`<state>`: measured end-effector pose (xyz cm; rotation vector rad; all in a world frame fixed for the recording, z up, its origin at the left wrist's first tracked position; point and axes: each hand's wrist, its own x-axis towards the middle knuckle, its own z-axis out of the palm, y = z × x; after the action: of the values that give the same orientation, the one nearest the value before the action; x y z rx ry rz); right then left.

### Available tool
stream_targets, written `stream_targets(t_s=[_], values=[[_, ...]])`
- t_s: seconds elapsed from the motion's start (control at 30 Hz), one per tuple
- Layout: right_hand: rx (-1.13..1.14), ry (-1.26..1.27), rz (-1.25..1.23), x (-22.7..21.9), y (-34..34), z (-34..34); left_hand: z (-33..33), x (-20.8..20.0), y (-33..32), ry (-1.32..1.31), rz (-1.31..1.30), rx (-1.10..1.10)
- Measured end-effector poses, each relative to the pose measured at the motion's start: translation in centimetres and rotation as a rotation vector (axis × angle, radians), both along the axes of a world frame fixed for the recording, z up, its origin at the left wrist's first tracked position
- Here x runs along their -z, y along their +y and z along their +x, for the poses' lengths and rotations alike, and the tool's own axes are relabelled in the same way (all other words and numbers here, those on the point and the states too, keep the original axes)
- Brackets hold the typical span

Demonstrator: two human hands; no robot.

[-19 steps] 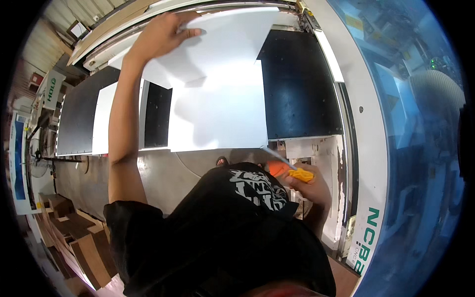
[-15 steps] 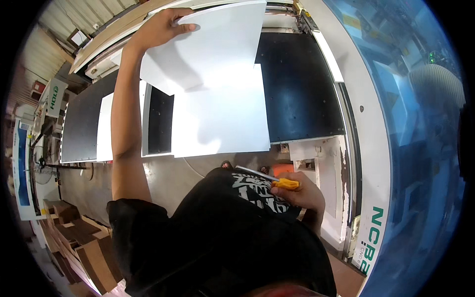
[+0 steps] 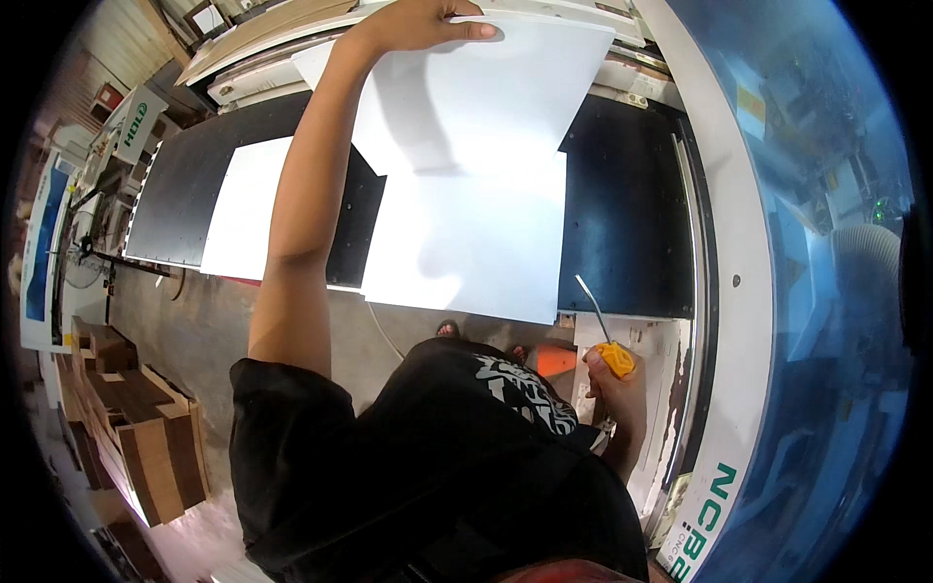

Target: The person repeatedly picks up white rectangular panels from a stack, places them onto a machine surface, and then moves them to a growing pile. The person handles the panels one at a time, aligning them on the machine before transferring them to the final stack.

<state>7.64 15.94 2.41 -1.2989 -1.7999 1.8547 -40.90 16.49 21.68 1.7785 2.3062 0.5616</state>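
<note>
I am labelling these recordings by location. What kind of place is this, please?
Probably a workshop with a panel-cutting machine. The left hand lifts a white panel off a wide black machine bed, the right hand holds a screwdriver, and wood pieces are stacked on the floor.

The right hand point(image 3: 614, 394) is mostly tucked behind the black shirt point(image 3: 437, 466), so only its knuckles around the screwdriver point(image 3: 607, 340) show. The left hand point(image 3: 418, 21) runs off the top edge with the white panel point(image 3: 476, 107), whose far end can't be seen. The stacked cardboard boxes point(image 3: 136, 428) blur into the dark rim.
</note>
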Motion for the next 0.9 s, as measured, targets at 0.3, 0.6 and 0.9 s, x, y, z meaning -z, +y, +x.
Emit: stream_targets(t_s=[0.3,0.6,0.9], values=[[-0.29,-0.192,0.028,5.5,1.2,-0.4,-1.1,3.2,0.2,0.371,0.291,0.03],[-0.268,-0.5,-0.4,14.2,3.3,11.0,12.7,10.1,-9.9,0.225,0.045,0.124],[-0.303,-0.439,-0.013,17.2,0.4,18.0,18.6,32.6,-14.9,0.188,-0.078,0.172]])
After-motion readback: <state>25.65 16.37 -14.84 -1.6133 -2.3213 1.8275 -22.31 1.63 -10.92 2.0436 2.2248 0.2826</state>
